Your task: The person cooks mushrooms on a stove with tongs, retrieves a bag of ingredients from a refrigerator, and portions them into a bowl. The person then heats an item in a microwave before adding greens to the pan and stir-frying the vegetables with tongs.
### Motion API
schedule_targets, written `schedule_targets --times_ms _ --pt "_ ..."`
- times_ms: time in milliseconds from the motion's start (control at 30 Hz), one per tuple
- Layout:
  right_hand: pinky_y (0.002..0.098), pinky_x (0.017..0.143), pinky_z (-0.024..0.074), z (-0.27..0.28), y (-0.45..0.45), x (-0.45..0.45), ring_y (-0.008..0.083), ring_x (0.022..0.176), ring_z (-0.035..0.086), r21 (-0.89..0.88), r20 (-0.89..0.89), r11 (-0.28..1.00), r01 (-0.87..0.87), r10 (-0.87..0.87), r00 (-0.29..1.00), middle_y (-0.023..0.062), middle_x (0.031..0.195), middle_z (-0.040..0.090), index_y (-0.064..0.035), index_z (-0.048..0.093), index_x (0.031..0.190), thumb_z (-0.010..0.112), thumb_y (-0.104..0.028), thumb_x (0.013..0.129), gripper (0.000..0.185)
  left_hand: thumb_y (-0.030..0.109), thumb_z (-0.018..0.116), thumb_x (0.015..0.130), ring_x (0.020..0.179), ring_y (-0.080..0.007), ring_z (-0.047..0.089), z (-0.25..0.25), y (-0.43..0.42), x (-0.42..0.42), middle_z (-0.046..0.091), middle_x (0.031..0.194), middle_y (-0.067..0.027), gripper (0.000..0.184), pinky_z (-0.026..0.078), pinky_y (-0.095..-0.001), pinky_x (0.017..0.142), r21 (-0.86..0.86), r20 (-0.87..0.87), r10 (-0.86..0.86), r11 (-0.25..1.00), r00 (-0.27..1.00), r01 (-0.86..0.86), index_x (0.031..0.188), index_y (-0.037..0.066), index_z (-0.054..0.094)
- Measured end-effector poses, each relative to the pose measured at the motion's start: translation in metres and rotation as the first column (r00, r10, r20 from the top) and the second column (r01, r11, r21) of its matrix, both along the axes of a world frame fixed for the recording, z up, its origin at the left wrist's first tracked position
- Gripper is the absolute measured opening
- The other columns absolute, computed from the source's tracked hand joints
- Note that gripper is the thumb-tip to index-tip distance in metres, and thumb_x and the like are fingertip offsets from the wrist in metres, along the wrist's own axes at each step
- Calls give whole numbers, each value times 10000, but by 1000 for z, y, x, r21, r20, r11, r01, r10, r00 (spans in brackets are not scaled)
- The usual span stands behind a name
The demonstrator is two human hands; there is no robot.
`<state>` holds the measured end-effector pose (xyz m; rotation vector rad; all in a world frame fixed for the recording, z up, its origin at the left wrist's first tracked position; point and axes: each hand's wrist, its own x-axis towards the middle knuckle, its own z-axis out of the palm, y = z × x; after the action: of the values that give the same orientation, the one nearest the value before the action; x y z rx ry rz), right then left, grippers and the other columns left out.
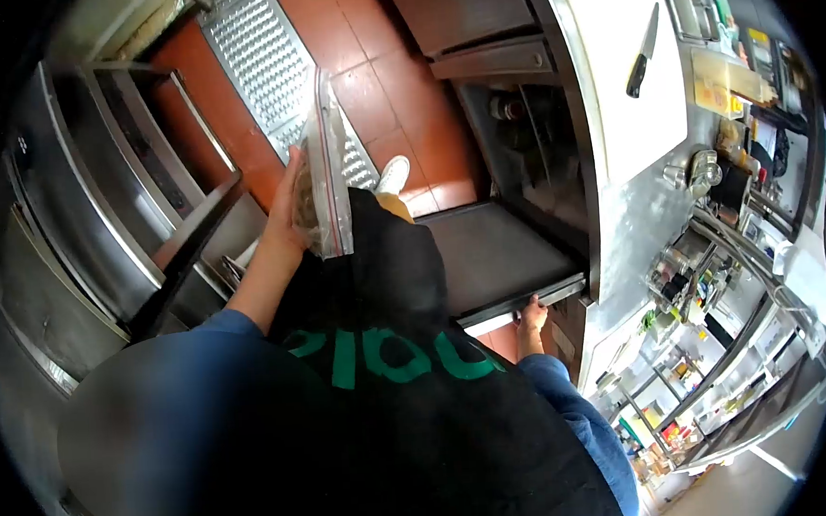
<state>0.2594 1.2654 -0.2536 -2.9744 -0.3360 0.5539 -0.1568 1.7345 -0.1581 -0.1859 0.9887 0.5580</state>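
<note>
Black garment with green lettering (395,354), worn across your front, lies nearest the camera. Your left hand (285,213) grasps a clear plastic zip bag with a red seal line (327,183), held before your body above the reddish tiled floor (406,90); its brownish contents are indistinct. Your right hand (532,316) is closed over the edge of a dark, flat, metal-trimmed door (497,249), found open at the dark under-counter cabinet (529,149). Black-handled steel knife (643,57) noted on the white rectangular board (630,125) above.
</note>
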Motion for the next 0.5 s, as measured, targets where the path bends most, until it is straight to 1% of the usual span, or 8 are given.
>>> schedule_targets --times_ms 33,67,100,133,167,300,367,500 --pt "353 540 515 1 3 -4 252 785 605 52 -53 999 15 -12 999 138 890 606 16 530 1029 534 -402 834 461 558 520 788 687 -188 580 16 10 -4 600 823 -76 535 500 -313 589 -31 -116 -72 997 991 69 1007 72 562" --pt "359 514 506 3 5 -7 254 764 605 38 -61 996 -87 89 994 134 902 606 6 537 1047 533 -444 821 504 559 491 802 683 -219 585 8 13 -9 607 841 -109 548 503 -326 582 -36 -34 -77 997 996 75 1012 56 549" --pt "382 575 497 21 29 -25 260 761 603 -258 -42 901 -348 350 936 148 872 618 30 571 1017 526 -490 806 563 530 499 808 701 -223 589 -24 9 -18 609 881 -128 516 502 -335 586 -14 16 -41 999 999 41 1009 58 550" --pt "383 686 472 30 65 -44 282 790 606 -40 -130 938 344 -346 929 182 859 631 63 604 945 528 -512 793 600 480 518 809 708 -232 591 -51 9 -24 611 893 -133 478 505 -337 616 64 65 -67 996 996 63 1016 51 555" --pt "381 767 436 60 106 -67 313 833 604 -192 -113 949 251 -275 955 224 860 627 90 612 882 516 -529 789 633 428 532 810 722 -235 598 -30 21 -23 611 908 -138 442 510 -350 631 -150 -250 -206 974 946 172 1029 45 558" --pt "416 785 431 58 140 -86 360 899 587 -225 0 953 205 -210 978 256 860 614 88 618 875 436 -581 801 698 395 538 812 734 -253 603 -25 51 -28 596 953 -140 415 508 -359 624 168 -64 -112 978 992 122 1070 71 545" --pt "417 723 462 56 156 -88 345 788 621 -91 68 979 185 -179 982 245 778 622 94 617 847 451 -568 802 684 413 536 812 729 -252 604 -29 72 -20 597 944 -140 435 509 -359 617 277 47 -138 953 989 120 1083 73 535" --pt "358 547 525 67 194 -82 277 518 620 -27 -157 958 286 -287 945 230 672 608 138 580 854 430 -596 804 751 441 534 813 720 -250 605 -11 144 21 599 931 -139 466 510 -360 606 428 192 -226 895 955 126 1103 76 520"
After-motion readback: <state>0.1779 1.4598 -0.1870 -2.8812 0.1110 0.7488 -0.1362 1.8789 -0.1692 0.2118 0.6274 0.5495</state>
